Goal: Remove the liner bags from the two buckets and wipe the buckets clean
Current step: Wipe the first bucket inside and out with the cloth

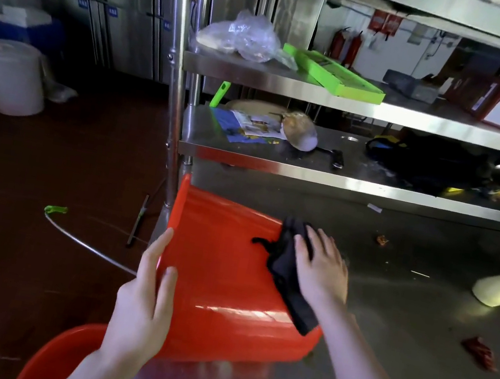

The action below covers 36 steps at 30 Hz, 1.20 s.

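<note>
The red bucket [221, 271] lies tipped over on the steel table [412, 324]. The left hand [140, 310] holds the bucket's left edge, with the thumb on one side and the fingers on the other. The right hand [323, 270] is flat with straight fingers and presses a black cloth [285, 275] on the bucket's side. A second bucket [59, 353] is at the bottom left, mostly cut off and partly hidden by the left arm. The inside of the red bucket is hard to see.
</note>
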Tool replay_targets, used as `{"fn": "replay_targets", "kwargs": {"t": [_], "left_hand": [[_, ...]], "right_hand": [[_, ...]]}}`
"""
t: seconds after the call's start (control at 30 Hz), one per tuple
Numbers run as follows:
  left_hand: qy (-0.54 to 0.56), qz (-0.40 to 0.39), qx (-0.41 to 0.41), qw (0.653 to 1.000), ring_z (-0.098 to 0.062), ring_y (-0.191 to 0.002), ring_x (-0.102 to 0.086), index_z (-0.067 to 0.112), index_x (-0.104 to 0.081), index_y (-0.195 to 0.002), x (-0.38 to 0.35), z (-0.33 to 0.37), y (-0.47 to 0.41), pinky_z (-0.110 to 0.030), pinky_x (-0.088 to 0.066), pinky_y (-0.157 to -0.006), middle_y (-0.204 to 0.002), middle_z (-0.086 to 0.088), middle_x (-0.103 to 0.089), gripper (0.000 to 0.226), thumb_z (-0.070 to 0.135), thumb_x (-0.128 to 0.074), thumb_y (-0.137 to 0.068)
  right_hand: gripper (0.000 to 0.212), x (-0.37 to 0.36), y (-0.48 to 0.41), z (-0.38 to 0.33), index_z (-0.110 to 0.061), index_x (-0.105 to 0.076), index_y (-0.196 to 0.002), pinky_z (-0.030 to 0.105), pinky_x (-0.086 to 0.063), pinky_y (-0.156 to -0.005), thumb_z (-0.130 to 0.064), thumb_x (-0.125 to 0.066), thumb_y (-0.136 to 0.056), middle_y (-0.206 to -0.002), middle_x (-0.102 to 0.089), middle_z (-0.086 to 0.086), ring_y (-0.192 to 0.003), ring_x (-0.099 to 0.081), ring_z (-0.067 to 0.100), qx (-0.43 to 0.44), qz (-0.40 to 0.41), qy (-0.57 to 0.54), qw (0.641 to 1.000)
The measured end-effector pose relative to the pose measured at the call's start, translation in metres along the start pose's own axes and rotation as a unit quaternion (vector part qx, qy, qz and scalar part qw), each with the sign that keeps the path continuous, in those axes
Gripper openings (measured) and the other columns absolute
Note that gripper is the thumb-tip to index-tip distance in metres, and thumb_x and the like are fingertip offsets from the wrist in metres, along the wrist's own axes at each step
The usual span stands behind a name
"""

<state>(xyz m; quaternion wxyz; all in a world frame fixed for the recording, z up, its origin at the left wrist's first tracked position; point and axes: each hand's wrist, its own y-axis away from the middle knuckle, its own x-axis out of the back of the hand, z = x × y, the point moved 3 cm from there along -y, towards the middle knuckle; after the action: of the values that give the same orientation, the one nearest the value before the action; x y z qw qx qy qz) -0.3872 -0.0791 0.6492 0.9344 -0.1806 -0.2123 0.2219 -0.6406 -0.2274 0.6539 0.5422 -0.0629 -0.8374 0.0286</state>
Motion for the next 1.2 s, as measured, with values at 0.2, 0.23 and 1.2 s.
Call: {"fn": "replay_targets", "kwargs": {"t": [0.2,0.23,1.2], "left_hand": [[-0.008,0.004,0.015,1.0,-0.006,-0.03,-0.041,0.053,-0.027,-0.144,-0.005,-0.001,0.007,-0.009,-0.036,-0.039,-0.047,0.005,-0.054,0.052,0.048,-0.032,-0.092],[-0.019,0.007,0.017,1.0,-0.006,-0.031,-0.043,0.052,-0.028,-0.144,-0.002,0.0,0.004,-0.01,-0.036,-0.04,-0.049,0.007,-0.056,0.052,0.047,-0.032,-0.092],[-0.025,-0.078,0.09,0.993,-0.015,-0.043,-0.045,0.037,-0.021,-0.15,-0.019,0.018,-0.065,-0.029,-0.039,-0.041,-0.054,-0.001,-0.054,0.052,0.045,-0.034,-0.101]], "right_hand": [[0.056,-0.013,-0.014,-0.095,-0.036,-0.042,-0.141,0.047,-0.02,-0.115,-0.062,-0.023,-0.095,-0.151,-0.037,-0.015,-0.142,-0.028,0.014,0.098,-0.032,0.024,0.994],[0.057,-0.02,-0.002,-0.123,-0.035,-0.04,-0.142,0.047,-0.018,-0.115,-0.062,-0.023,-0.095,-0.152,-0.037,-0.014,-0.142,-0.028,0.014,0.156,-0.03,0.022,0.987],[0.057,0.011,-0.005,0.013,-0.032,-0.035,-0.147,0.043,-0.024,-0.116,-0.057,-0.025,-0.097,-0.157,-0.03,-0.006,-0.144,-0.026,0.02,-0.085,-0.023,-0.037,0.995]]}}
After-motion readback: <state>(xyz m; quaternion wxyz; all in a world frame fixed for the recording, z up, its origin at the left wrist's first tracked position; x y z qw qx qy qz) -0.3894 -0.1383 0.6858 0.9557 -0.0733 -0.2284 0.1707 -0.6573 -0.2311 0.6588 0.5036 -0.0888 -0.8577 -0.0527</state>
